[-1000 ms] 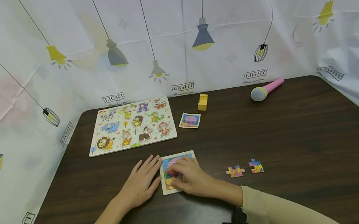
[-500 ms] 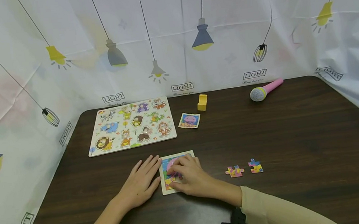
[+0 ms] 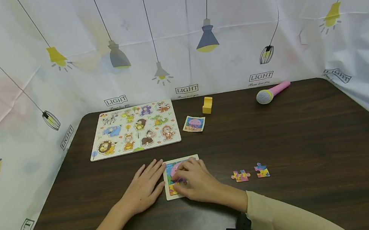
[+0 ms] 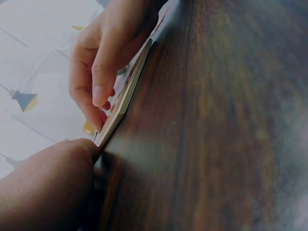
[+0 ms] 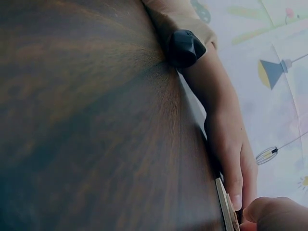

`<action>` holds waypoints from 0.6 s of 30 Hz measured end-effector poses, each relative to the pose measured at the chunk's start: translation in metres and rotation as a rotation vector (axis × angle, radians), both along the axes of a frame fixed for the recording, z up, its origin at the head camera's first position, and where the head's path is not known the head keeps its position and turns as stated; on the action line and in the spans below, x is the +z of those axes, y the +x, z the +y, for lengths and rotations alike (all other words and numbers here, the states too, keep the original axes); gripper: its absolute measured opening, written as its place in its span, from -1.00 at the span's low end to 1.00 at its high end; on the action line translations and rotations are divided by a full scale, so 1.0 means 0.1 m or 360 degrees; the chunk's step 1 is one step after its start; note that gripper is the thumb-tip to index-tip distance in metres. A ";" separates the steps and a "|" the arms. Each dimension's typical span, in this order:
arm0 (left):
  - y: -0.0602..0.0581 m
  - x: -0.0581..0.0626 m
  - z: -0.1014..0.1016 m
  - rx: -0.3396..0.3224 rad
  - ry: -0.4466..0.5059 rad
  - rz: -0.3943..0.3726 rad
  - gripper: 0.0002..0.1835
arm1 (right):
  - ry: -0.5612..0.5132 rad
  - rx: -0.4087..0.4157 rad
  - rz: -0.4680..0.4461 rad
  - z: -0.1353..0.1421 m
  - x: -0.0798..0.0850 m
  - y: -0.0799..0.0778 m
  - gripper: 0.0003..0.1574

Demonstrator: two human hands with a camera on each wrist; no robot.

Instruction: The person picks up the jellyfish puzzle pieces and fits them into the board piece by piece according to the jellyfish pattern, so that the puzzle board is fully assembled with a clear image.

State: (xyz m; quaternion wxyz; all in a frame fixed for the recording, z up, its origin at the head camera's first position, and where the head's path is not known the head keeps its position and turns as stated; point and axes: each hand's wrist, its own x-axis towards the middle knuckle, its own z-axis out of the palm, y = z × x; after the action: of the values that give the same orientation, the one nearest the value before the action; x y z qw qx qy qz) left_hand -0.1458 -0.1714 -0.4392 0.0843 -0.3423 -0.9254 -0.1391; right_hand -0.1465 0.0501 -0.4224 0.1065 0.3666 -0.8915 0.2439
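A small jigsaw board (image 3: pixel 168 195) with a pale frame and a pink octopus picture lies on the dark table. Along its left edge rests my left hand (image 3: pixel 145 187), palm down with fingers extended; the left wrist view shows the thumb (image 4: pixel 57 180) touching the board's corner. My right hand (image 3: pixel 195 182) is bent over the picture, thumb and fingers pinching a puzzle piece at the lower part. That piece is mostly covered by the fingers. To the right lie two loose puzzle pieces, a pink and yellow one (image 3: pixel 240 176) and a blue and yellow one (image 3: pixel 262 170).
Behind the hands is a white animal peg puzzle (image 3: pixel 131 130). A small octopus picture card (image 3: pixel 194 123) and a yellow block (image 3: pixel 207 105) sit beside it. Farther right lies a pink toy microphone (image 3: pixel 272 93). A printed curtain (image 3: pixel 233 67) hangs behind the table.
Both hands stay at the board; the right thumb and fingertips shift only slightly over the picture. The loose pieces keep their places on the table.
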 end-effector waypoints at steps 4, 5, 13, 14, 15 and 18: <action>0.00 0.00 0.00 -0.0005 0.0003 0.0000 -0.42 | 0.0029 -0.0006 0.0068 -0.01 0.01 0.00 -0.84; 0.00 0.00 0.00 -0.0005 0.0004 0.0000 -0.42 | 0.0033 -0.0008 0.0078 -0.01 0.01 0.00 -0.83; 0.00 0.00 0.00 -0.0008 0.0019 0.0003 -0.43 | 0.0106 -0.0005 0.0203 -0.03 0.04 0.00 -0.81; 0.00 0.00 0.00 -0.0008 0.0018 -0.0002 -0.44 | 0.0128 -0.0005 0.0228 -0.03 0.04 0.00 -0.80; 0.00 0.00 0.00 -0.0006 0.0015 -0.0005 -0.43 | 0.0146 -0.0003 0.0255 -0.03 0.04 -0.01 -0.79; 0.00 0.01 0.00 -0.0005 0.0012 -0.0022 -0.44 | 0.0208 -0.0002 0.0312 -0.04 0.05 -0.02 -0.77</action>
State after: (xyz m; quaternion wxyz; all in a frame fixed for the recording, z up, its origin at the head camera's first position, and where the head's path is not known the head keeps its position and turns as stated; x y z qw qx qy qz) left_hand -0.1460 -0.1711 -0.4383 0.0791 -0.3425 -0.9249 -0.1449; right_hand -0.1481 0.0463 -0.4173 0.1694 0.3944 -0.8910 0.1481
